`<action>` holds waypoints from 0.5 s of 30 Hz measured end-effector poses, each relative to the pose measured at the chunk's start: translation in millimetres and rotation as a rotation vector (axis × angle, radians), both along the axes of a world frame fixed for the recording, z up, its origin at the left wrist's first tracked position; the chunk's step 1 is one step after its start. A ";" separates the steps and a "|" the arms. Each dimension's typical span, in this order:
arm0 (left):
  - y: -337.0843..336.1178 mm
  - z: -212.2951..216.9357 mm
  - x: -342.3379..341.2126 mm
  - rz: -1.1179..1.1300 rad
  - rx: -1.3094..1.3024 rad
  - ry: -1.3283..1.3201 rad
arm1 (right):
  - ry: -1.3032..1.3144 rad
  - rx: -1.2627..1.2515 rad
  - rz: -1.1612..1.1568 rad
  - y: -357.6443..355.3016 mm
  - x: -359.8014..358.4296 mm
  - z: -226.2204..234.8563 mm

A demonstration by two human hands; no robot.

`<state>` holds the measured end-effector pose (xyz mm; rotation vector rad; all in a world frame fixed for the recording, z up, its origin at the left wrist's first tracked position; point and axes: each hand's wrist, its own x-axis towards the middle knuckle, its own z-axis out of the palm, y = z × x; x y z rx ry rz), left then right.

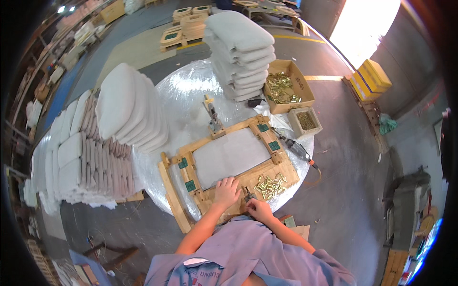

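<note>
A grey padded panel (232, 155) lies inside a wooden frame jig (193, 174) with green pads at its corners. My left hand (226, 193) is flat, fingers stretched over the panel's near edge and the near rail. My right hand (259, 209) is closed at a small dark metal clamp (248, 194) on the near side; its fingertips are partly hidden. Just right of it, brass-coloured metal fittings (270, 186) lie loose on the wooden board. On the jig's far side stands an upright metal toggle clamp (213, 117).
A power screwdriver (296, 149) with an orange hose lies right of the jig. Behind it are a cardboard box (305, 86) of brass fittings and a small box of screws (305, 121). Grey pads rise in a tall stack (241, 52) and leftward piles (126, 105) on the plastic-wrapped round table (179, 88).
</note>
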<state>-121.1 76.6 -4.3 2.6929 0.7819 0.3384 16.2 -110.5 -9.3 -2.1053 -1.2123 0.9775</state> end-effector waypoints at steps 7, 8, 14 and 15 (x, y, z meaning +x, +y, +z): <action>-14.4 -4.8 18.6 0.205 0.003 0.039 | -0.003 0.153 -0.025 -4.4 -10.7 2.3; -13.2 -5.9 21.3 0.232 -0.055 0.040 | -0.013 0.144 -0.008 -3.3 -11.1 4.0; -16.8 -14.2 23.2 0.241 -0.084 -0.065 | -0.166 0.217 0.049 -4.9 -12.7 5.5; -16.2 -17.3 21.7 0.250 -0.067 -0.122 | -0.148 0.235 0.059 -4.3 -12.2 3.1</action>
